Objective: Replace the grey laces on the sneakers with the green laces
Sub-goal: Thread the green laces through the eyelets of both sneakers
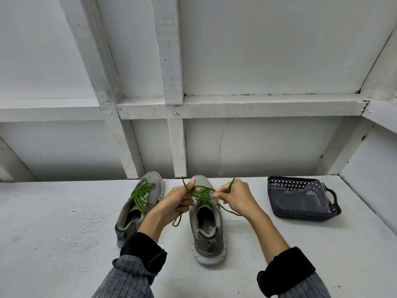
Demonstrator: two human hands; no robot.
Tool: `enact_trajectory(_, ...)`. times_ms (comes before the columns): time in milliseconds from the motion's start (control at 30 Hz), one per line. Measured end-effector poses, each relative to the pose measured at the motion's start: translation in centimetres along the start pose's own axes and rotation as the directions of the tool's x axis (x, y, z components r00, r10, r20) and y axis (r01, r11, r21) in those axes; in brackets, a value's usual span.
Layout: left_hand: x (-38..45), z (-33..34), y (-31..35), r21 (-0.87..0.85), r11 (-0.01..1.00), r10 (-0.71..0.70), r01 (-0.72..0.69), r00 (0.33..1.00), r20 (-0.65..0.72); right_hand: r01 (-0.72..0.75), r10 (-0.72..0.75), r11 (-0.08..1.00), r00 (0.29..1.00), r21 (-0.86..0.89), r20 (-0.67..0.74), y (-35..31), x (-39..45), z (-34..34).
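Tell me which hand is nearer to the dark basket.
Right. The right hand holds green lace over the right sneaker, just left of the basket; the left hand is farther left, between the sneakers.

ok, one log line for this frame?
left hand: grips green lace | right hand: pinches same lace | right sneaker: tying | left sneaker: green-laced

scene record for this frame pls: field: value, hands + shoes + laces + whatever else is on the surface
left hand: grips a strand of the green lace above the right sneaker
right hand: pinches another strand of the same lace
right sneaker: grey, green lace threaded, ends loose, not yet tied
left sneaker: grey, green lace already in, apart from both hands
basket: dark perforated, right of the sneakers, clear plastic bag inside
grey laces: not identifiable in view
surface: white painted shelf
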State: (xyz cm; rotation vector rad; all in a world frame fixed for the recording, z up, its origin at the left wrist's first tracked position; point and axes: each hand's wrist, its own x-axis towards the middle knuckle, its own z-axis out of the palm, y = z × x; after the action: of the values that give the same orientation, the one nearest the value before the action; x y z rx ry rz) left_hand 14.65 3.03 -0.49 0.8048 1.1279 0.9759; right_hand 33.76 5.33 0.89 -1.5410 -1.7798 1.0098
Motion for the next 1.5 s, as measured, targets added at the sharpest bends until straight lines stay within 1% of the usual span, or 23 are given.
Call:
enact_trajectory(133, -0.7, -0.1, 0.2, 0.375, 0.924, -0.132, 0.074, 0.982, 0.132, 0.051, -0.028, 0.975, 0.994, 0.217, -0.108, -0.5, 0.0, 0.6)
enact_trajectory(200, -0.5, 0.1, 0.2, 0.414, 0.901, -0.194, 0.130, 0.974, 0.115, 0.082, -0.053, 0.947, 0.994, 0.310, -0.100, -0.6, -0.1, 0.7)
enact_trajectory(300, -0.1, 0.8, 0.0, 0.251, 0.951, -0.196, 0.182, 0.980, 0.031, 0.108, -0.083, 0.905, 0.993, 0.412, -0.079, -0.6, -0.1, 0.9)
enact_trajectory(367, 0.3, 1.1, -0.1, 0.002, 0.986, -0.168, 0.168, 0.986, 0.011, 0.110, -0.088, 0.883, 0.994, 0.457, -0.070, -0.3, -0.1, 1.1)
enact_trajectory(433, 0.5, 1.2, -0.1, -0.239, 0.963, -0.136, 0.124, 0.990, -0.033, 0.106, -0.080, 0.866, 0.994, 0.488, -0.074, 0.1, -0.1, 1.2)
enact_trajectory(567, 1.1, 0.9, -0.6, -0.389, 0.921, -0.062, -0.026, 0.975, -0.212, 0.090, -0.034, 0.855, 0.993, 0.511, -0.117, 0.9, -0.2, 1.4)
enact_trajectory(633, 1.5, 0.3, -0.7, -0.362, 0.927, -0.030, -0.104, 0.938, -0.346, 0.088, 0.003, 0.909, 0.976, 0.406, -0.218, 1.7, 0.1, 1.3)
enact_trajectory(733, 1.5, -0.9, -0.3, -0.260, 0.919, 0.098, -0.295, 0.811, -0.576, -0.006, 0.108, 0.957, 0.936, 0.290, -0.336, 3.2, 0.5, 0.6)
enact_trajectory(767, 1.2, -1.5, -0.2, -0.080, 0.938, 0.213, -0.338, 0.742, -0.635, -0.048, 0.149, 0.961, 0.920, 0.273, -0.363, 3.7, 0.6, 0.4)
enact_trajectory(800, 0.9, -2.2, -0.3, 0.236, 0.927, 0.373, -0.290, 0.666, -0.646, -0.083, 0.173, 0.968, 0.901, 0.235, -0.397, 4.2, 0.7, 0.2)
enact_trajectory(833, 0.6, -2.9, -0.7, 0.582, 0.799, 0.538, -0.147, 0.608, -0.585, -0.111, 0.177, 0.979, 0.881, 0.173, -0.438, 4.6, 0.7, 0.1)
enact_trajectory(867, 0.4, -3.6, -1.2, 0.822, 0.569, 0.666, 0.036, 0.566, -0.486, -0.140, 0.170, 0.985, 0.863, 0.098, -0.475, 5.1, 0.7, 0.1)
enact_trajectory(900, 0.4, -4.2, -1.6, 0.926, 0.334, 0.747, 0.177, 0.549, -0.374, -0.176, 0.164, 0.984, 0.850, 0.024, -0.501, 5.5, 0.6, 0.2)
enact_trajectory(967, 0.7, -4.7, -2.1, 0.939, 0.025, 0.747, 0.344, 0.617, -0.246, -0.282, 0.188, 0.951, 0.853, -0.127, -0.487, 5.9, 0.3, 0.4)
enact_trajectory(1000, 0.9, -4.6, -2.7, 0.919, -0.038, 0.670, 0.392, 0.692, -0.268, -0.329, 0.208, 0.921, 0.869, -0.210, -0.449, 6.0, 0.1, 0.7)
enact_trajectory(1067, 1.1, -4.2, -3.8, 0.919, -0.069, 0.561, 0.387, 0.777, -0.285, -0.332, 0.216, 0.881, 0.917, -0.339, -0.336, 6.0, -0.3, 1.3)
enact_trajectory(1167, 1.5, -3.9, -5.1, 0.987, 0.009, 0.552, 0.161, 0.822, -0.139, -0.136, 0.076, 0.931, 0.980, -0.340, -0.184, 6.1, -0.4, 2.8)
enact_trajectory(1200, 1.6, -3.9, -5.6, 0.993, 0.109, 0.542, 0.042, 0.835, -0.095, -0.057, 0.015, 0.951, 0.990, -0.304, -0.141, 6.0, -0.5, 3.2)
enact_trajectory(1267, 1.7, -3.8, -6.2, 0.888, 0.446, 0.463, -0.112, 0.878, -0.122, 0.026, -0.031, 0.991, 0.999, -0.133, -0.034, 5.8, -0.7, 3.9)
enact_trajectory(1300, 1.6, -3.9, -6.4, 0.809, 0.575, 0.400, -0.123, 0.905, -0.147, 0.028, -0.027, 0.999, 0.999, -0.042, 0.032, 5.7, -0.8, 4.3)
enact_trajectory(1333, 1.4, -3.7, -6.4, 0.771, 0.629, 0.335, -0.095, 0.929, -0.159, 0.021, -0.024, 0.999, 0.996, 0.027, 0.085, 5.7, -1.0, 4.5)
enact_trajectory(1433, 0.9, -4.3, -6.6, 0.818, 0.572, 0.194, 0.057, 0.960, -0.202, 0.007, -0.011, 0.998, 0.998, 0.063, 0.055, 6.2, -1.0, 4.9)
enact_trajectory(1500, 0.3, -4.3, -6.2, 0.837, 0.534, 0.189, 0.119, 0.948, -0.255, 0.014, -0.014, 0.999, 1.000, 0.030, -0.014, 6.4, -1.0, 4.8)
